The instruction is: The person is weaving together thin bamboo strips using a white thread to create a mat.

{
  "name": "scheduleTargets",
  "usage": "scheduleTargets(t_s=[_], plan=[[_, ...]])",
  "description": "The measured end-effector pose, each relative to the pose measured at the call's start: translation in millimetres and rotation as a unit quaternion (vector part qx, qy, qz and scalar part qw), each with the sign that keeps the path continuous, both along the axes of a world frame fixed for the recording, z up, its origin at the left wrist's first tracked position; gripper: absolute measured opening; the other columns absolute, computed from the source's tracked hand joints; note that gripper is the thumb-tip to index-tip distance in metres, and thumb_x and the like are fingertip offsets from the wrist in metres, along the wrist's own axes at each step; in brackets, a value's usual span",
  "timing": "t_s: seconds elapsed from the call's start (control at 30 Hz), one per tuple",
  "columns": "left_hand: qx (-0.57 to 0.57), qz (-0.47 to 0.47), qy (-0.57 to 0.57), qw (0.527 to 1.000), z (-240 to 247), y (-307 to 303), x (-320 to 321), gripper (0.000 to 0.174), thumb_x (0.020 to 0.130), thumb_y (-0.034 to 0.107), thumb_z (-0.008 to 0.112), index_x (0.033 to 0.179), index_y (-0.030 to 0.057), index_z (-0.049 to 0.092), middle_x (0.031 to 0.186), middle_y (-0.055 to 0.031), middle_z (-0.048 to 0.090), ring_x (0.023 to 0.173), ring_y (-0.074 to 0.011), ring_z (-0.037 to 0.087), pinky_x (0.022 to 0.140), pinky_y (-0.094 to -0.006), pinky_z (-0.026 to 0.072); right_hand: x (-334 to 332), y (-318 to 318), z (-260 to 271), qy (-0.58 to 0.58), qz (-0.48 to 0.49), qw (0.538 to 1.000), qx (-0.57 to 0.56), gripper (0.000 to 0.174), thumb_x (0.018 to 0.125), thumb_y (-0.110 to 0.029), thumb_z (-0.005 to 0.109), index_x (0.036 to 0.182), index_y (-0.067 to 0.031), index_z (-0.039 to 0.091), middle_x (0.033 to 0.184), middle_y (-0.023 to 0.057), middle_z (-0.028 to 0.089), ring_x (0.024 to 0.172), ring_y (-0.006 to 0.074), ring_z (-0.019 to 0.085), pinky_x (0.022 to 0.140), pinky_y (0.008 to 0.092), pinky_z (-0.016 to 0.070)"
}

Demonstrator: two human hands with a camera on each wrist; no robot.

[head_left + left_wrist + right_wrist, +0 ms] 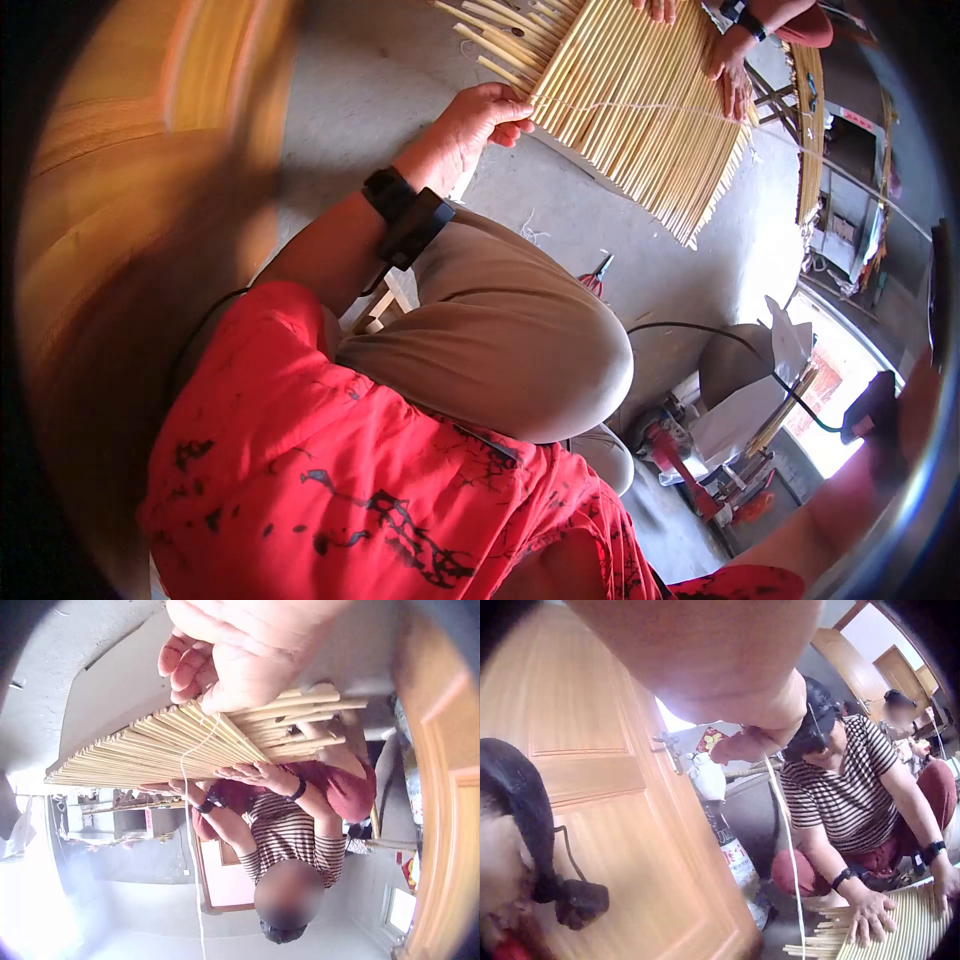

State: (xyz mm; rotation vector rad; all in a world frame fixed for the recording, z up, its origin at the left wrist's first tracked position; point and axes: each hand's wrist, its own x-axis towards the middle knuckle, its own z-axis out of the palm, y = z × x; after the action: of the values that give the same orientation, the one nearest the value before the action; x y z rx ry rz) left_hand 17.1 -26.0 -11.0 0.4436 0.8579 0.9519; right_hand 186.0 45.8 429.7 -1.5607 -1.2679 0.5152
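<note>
A mat of thin pale sticks (pixel 630 110) lies slanting above the floor, a white cord (pixel 680 108) running across it. My left hand (pixel 470 125) pinches the mat's edge between thumb and fingers, where the cord meets it; the left wrist view shows this hand (pixel 251 656) at the stick ends (pixel 150 746). In the right wrist view my raised right hand (pixel 761 739) grips the cord (pixel 786 825), which hangs from its curled fingers. Another person's hands (pixel 733 85) rest flat on the sticks.
The other person (pixel 847 787) crouches across the mat in a striped shirt. Red-handled scissors (pixel 594 278) lie on the grey floor. A wooden door (pixel 630 787) stands close by my right arm. A red machine (pixel 680 460) and a second stick mat (pixel 808 130) are farther off.
</note>
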Motion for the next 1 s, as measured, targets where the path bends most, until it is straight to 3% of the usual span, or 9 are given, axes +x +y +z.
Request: scheduleTargets(t_s=[0.03,0.07,0.13,0.17,0.3,0.37,0.47,0.7,1.0], plan=[[-0.009,0.003,-0.046,0.999,-2.3,-1.7,-1.7,0.016,0.081,0.019,0.059,0.087,0.0046,0.06,0.076,-0.0075,0.063,0.061,-0.0085,0.056,0.056,-0.0206,0.0456,4.9,-13.2,-26.8,-0.126,0.159,0.979,0.003,0.016,0.089,-0.014,0.043,0.08,-0.0017,0.039,0.073,0.0076,0.046,0.054,0.0118,0.04,0.047,0.0193,0.0317],[-0.008,0.0,-0.085,0.996,-4.2,-3.9,-3.8,0.016,0.082,0.019,0.058,0.088,0.0046,0.06,0.078,-0.0083,0.063,0.064,-0.0093,0.057,0.058,-0.0212,0.0458,12.2,-8.4,-35.0,-0.114,0.158,0.981,0.005,0.016,0.089,-0.014,0.042,0.079,-0.0016,0.039,0.074,0.008,0.048,0.053,0.0116,0.039,0.048,0.0195,0.0333],[-0.006,0.009,-0.092,0.996,-5.8,-6.7,-5.0,0.016,0.082,0.019,0.058,0.089,0.0047,0.06,0.078,-0.0083,0.063,0.063,-0.0092,0.056,0.057,-0.0212,0.0457,19.3,15.6,-37.3,0.003,-0.031,0.999,-0.028,0.015,0.089,-0.014,0.043,0.079,-0.003,0.039,0.073,0.006,0.046,0.053,0.0113,0.039,0.047,0.0191,0.0323],[-0.002,0.013,-0.1,0.995,-6.6,-8.4,-4.3,0.017,0.082,0.02,0.058,0.089,0.0049,0.059,0.077,-0.0084,0.063,0.063,-0.0091,0.056,0.057,-0.0213,0.0457,33.1,6.4,-56.3,-0.069,0.131,0.988,-0.038,0.014,0.088,-0.015,0.044,0.079,-0.0045,0.04,0.071,0.0035,0.044,0.052,0.011,0.038,0.046,0.0189,0.0318],[-0.034,0.017,-0.096,0.995,-6.4,-1.7,0.3,0.017,0.081,0.021,0.059,0.087,0.0049,0.06,0.075,-0.0077,0.062,0.061,-0.0087,0.055,0.056,-0.0205,0.0448,98.6,11.8,-89.9,-0.206,0.185,0.955,-0.104,0.022,0.086,-0.01,0.053,0.105,0.0009,0.052,0.094,0.0074,0.056,0.076,0.0099,0.052,0.069,0.0178,0.046],[0.003,0.006,0.046,0.999,-2.9,2.4,8.3,0.017,0.079,0.019,0.063,0.082,0.003,0.058,0.072,-0.0075,0.061,0.057,-0.0094,0.055,0.051,-0.0209,0.0444,103.8,12.4,-104.8,-0.084,0.215,0.958,-0.168,0.025,0.088,-0.012,0.051,0.11,0.0006,0.051,0.097,0.0077,0.056,0.073,0.011,0.052,0.068,0.017,0.0459],[-0.01,0.037,0.033,0.999,5.9,8.5,12.4,0.016,0.074,0.011,0.068,0.078,0.001,0.056,0.068,-0.0081,0.06,0.053,-0.0085,0.052,0.044,-0.0198,0.0414,127.9,-2.4,-88.6,-0.125,0.153,0.967,-0.162,0.025,0.088,-0.012,0.051,0.11,0.0005,0.051,0.096,0.0076,0.056,0.072,0.0111,0.053,0.067,0.0177,0.0462],[-0.037,0.067,0.043,0.996,6.2,9.7,15.1,0.016,0.071,0.008,0.069,0.076,-0.0006,0.056,0.065,-0.0083,0.059,0.048,-0.0089,0.05,0.042,-0.0204,0.0403,189.0,-112.2,40.5,-0.216,-0.083,0.971,-0.066,0.025,0.088,-0.013,0.05,0.11,0.0002,0.051,0.092,0.0073,0.057,0.07,0.0115,0.054,0.065,0.0194,0.0471],[-0.028,0.091,0.019,0.995,4.0,7.1,16.5,0.016,0.071,0.01,0.069,0.069,0.0009,0.056,0.06,-0.0085,0.059,0.044,-0.0098,0.05,0.04,-0.0207,0.0409,187.5,-103.9,75.1,-0.225,-0.113,0.968,0.002,0.025,0.087,-0.013,0.05,0.109,-0.0001,0.05,0.087,0.007,0.057,0.067,0.0119,0.056,0.063,0.0216,0.0482]])
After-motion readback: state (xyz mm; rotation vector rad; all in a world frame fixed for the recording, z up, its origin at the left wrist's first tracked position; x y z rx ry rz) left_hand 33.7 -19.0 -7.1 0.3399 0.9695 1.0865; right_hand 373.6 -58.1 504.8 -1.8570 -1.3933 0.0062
